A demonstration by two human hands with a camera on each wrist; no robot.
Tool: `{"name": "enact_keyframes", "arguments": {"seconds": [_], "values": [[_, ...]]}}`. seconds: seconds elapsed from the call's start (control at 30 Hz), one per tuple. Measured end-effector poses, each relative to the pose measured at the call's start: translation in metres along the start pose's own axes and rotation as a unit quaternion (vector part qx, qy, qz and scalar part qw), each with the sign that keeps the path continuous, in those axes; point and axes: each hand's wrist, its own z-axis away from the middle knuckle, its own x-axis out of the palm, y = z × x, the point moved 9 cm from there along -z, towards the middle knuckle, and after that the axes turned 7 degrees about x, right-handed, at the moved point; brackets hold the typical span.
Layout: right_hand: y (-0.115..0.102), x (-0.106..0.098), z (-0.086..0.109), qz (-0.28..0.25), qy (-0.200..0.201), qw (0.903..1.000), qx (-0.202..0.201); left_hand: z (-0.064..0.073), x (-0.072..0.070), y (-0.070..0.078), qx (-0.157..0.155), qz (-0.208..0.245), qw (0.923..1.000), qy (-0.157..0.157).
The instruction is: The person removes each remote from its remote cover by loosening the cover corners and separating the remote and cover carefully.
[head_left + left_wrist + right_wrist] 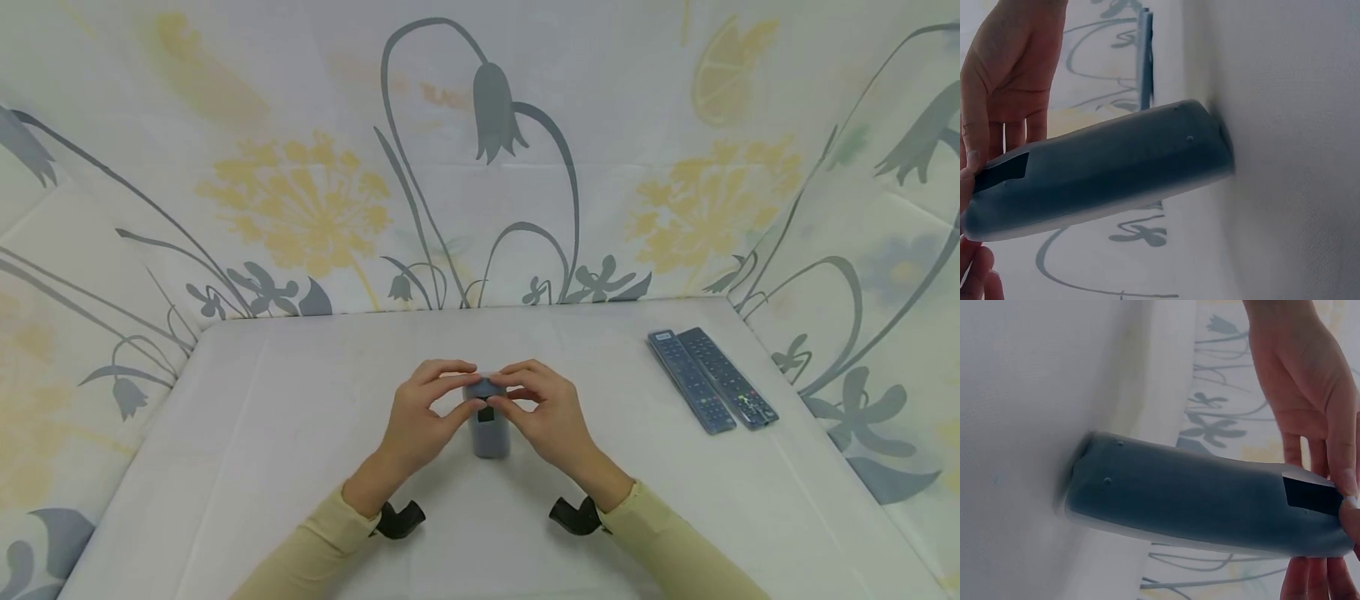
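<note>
First, two pale yellow-green sleeves [300,542], a curved black fitting [401,521] at each cuff. Next, left hand [420,412] and right hand [546,408], facing; each pinches the upper end of one slate-blue oblong object [491,439] between thumb and fingertips, presumably to steady it from both sides. Object: mid-table, roughly upright, lower end down by the white tablecloth [300,392]; contact cannot be told. Finish smooth, dull sheen, rounded corners; black rectangular patch [1313,494] near the top, small raised dots towards the base. Beyond, to the right: two dark-blue remote controls [692,382], side by side, slanted, buttons up, seemingly placed out of the hands' way. Furthest: flower-printed backdrop [450,100], grey and yellow on white.
</note>
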Motion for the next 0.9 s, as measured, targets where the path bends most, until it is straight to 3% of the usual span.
{"name": "enact_keyframes", "arguments": {"seconds": [0.17,0.27,0.4,0.6,0.9], "values": [[0.024,0.002,0.002,0.002,0.002,1.0000,-0.007,-0.003,-0.004,0.013,0.077,-0.037,0.9960,0.023],[0.029,0.002,0.003,0.010,0.004,0.9997,-0.023,-0.004,-0.004,0.017,0.102,-0.045,0.9936,0.019],[0.023,0.002,0.003,0.057,0.012,0.9961,-0.066,-0.005,-0.002,0.019,0.114,-0.065,0.9913,0.005],[0.014,0.000,0.004,0.131,0.047,0.9830,-0.119,-0.006,0.001,0.020,0.126,-0.093,0.9876,-0.012],[0.011,0.001,0.005,0.131,0.062,0.9794,-0.141,-0.007,0.003,0.024,0.132,-0.132,0.9821,-0.026]]}}
